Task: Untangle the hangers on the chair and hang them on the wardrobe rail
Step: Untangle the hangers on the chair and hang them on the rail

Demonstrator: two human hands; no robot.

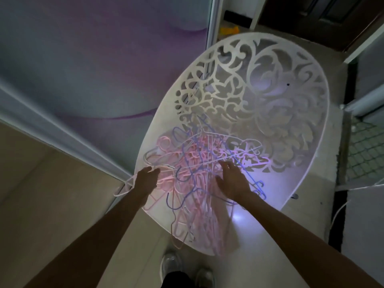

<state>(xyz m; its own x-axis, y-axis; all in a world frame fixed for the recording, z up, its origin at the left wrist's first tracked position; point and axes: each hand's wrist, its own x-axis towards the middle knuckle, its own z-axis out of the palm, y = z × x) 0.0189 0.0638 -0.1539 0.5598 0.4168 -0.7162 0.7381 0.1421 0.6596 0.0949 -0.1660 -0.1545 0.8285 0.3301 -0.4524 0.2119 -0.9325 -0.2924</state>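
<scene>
A tangled heap of pink, white and blue wire hangers [199, 161] lies on the seat of a white chair [295, 179] with a cut-out scroll pattern in its back. My left hand [146, 179] is at the heap's left edge, fingers on a white hanger [124, 187] that sticks out over the seat's rim; a firm grip cannot be made out. My right hand [232, 179] hovers over the middle of the heap with fingers spread, holding nothing. No wardrobe rail is in view.
A purple and blue sliding wardrobe door [93, 59] runs along the left, its track [62, 138] angling down to the chair. A dark doorway [324, 15] is behind the chair. A tiled floor patch [365, 150] and a white cable [338, 210] are at right. My shoes [187, 269] stand below.
</scene>
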